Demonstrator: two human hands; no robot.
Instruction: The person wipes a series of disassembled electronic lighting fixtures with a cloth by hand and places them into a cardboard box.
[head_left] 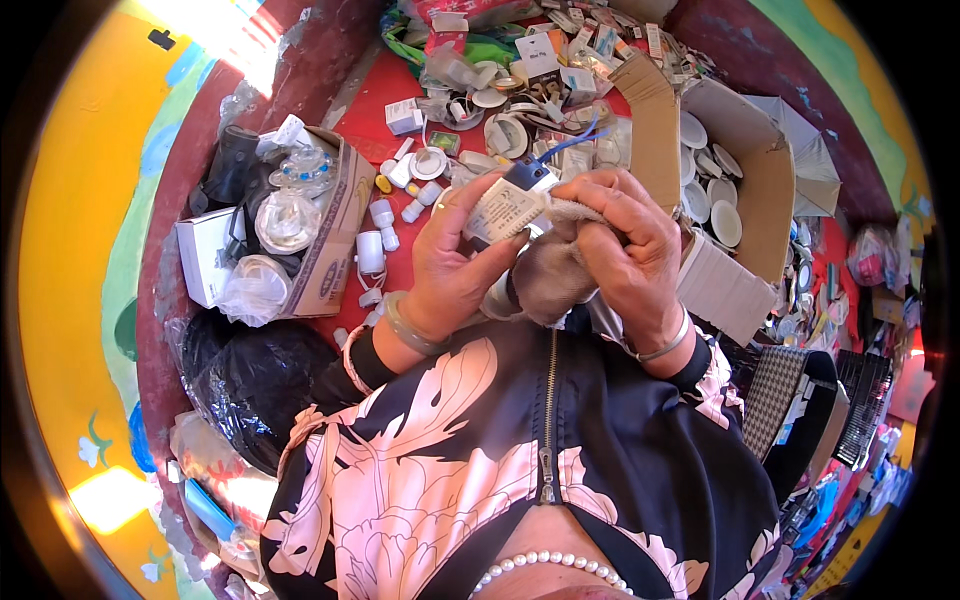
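A person's left hand [443, 258] has its fingers clamped on a small white box [503, 212] between the two hands, long axis slanting up and right toward blue wires [572, 143]; at the wired end, the right hand [635, 250] bunches a grey cloth [552, 275].

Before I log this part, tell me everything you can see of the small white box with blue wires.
The small white box looks like hard plastic, with dark print on its visible face and a dark upper end, where blue wires stick out toward the upper right. It is tilted, held between thumb and fingers of the left grip. The right grip is at its right end, holding a grey-brown cloth; whether the cloth touches it is unclear.
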